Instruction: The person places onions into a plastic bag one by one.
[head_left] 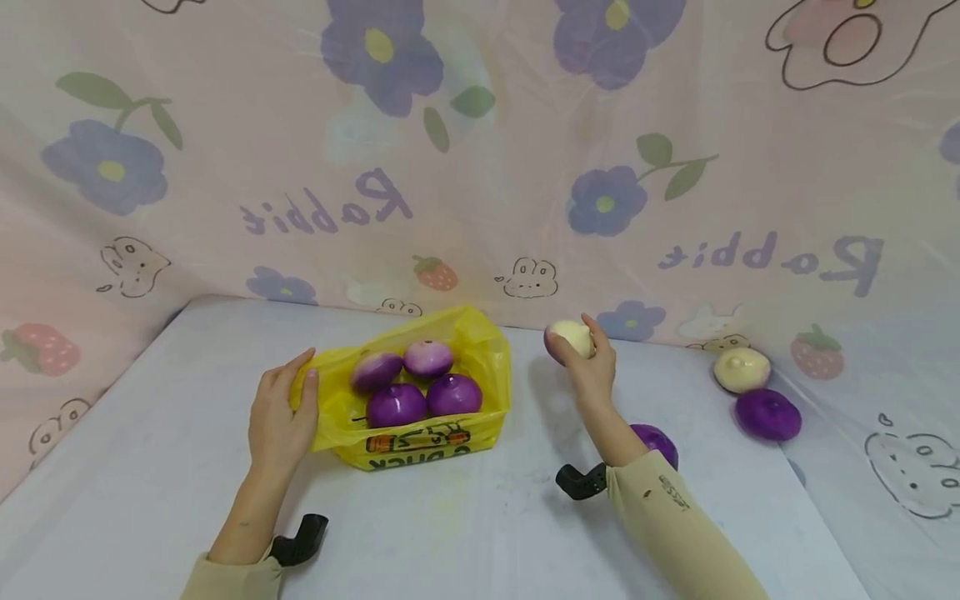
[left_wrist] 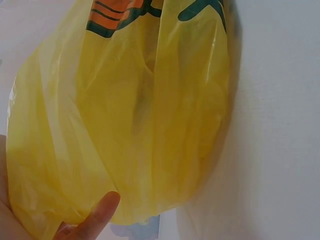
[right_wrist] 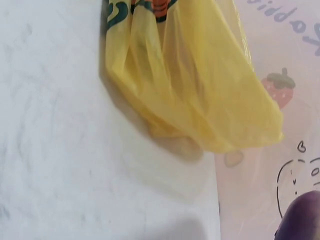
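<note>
A yellow plastic bag [head_left: 431,450] with a printed cartoon front lies spread on the table, its mouth facing up. Several purple onions [head_left: 396,406] sit inside it. At the bag's left edge, my left hand [head_left: 281,417] pinches the plastic; the left wrist view shows the thumb [left_wrist: 102,212] against the yellow film. To the right of the bag, my right hand [head_left: 592,367] holds a cream-and-purple onion [head_left: 573,335] above the table, apart from the bag. A purple edge of the held onion [right_wrist: 302,217] shows in the right wrist view's lower corner.
A purple onion [head_left: 660,442] lies partly hidden behind the right forearm. Near the table's right edge, a cream-coloured onion [head_left: 741,369] touches a dark purple one [head_left: 768,415]. A printed curtain [head_left: 480,167] hangs behind the white table [head_left: 150,417].
</note>
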